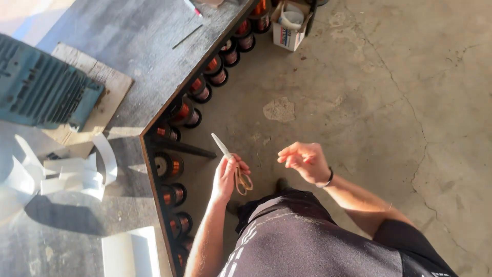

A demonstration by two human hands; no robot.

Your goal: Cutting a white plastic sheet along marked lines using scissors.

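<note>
Scissors [233, 163] in one hand, off the table's [128, 46] corner.
Left hand [228, 177] grips one pair, blades pointing up-left; right hand [306, 161] loosely curled, holding nothing.

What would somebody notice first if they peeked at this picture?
Probably the two hands in the middle: the left hand grips scissors with tan handles, blades pointing up and away, while the right hand hovers empty beside it, fingers curled. Next, the rows of copper wire spools glowing orange under the dark workbench, and the curled white strips lying on top at the left.
</note>
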